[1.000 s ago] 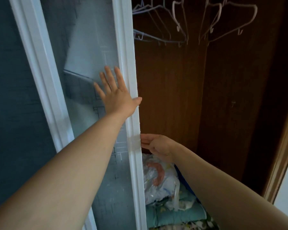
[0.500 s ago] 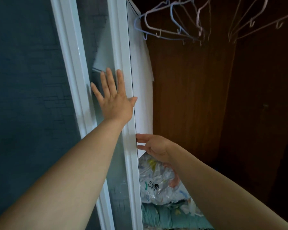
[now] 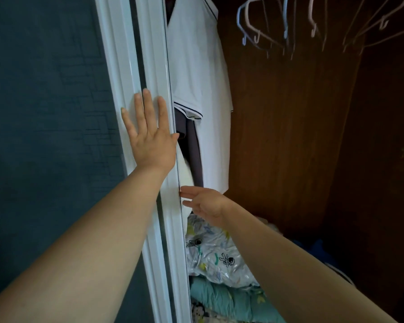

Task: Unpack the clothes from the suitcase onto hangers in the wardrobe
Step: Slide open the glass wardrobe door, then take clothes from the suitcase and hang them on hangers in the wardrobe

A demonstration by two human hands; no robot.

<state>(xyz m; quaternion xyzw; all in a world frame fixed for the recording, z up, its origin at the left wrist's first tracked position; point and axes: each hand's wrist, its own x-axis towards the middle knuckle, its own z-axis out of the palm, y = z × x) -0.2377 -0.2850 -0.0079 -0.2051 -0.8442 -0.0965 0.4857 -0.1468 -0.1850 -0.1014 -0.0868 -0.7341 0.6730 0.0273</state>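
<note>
My left hand (image 3: 149,136) lies flat, fingers spread, against the white frame of the sliding wardrobe door (image 3: 159,66). My right hand (image 3: 205,202) is lower, fingers extended and touching the door's inner edge. Inside the wardrobe a white shirt with dark trim (image 3: 198,78) hangs beside the door, with a dark garment (image 3: 191,145) behind it. Several empty plastic hangers (image 3: 285,26) hang at the top right. The suitcase is out of sight.
The wardrobe has dark brown wooden walls (image 3: 289,136). At its bottom lie a plastic-wrapped printed bundle (image 3: 217,257) and folded teal bedding (image 3: 226,301). A dark blue-grey door panel (image 3: 44,113) fills the left side.
The sliding door has moved left under both hands, widening the opening. The white shirt and dark garment behind it have come into view.
</note>
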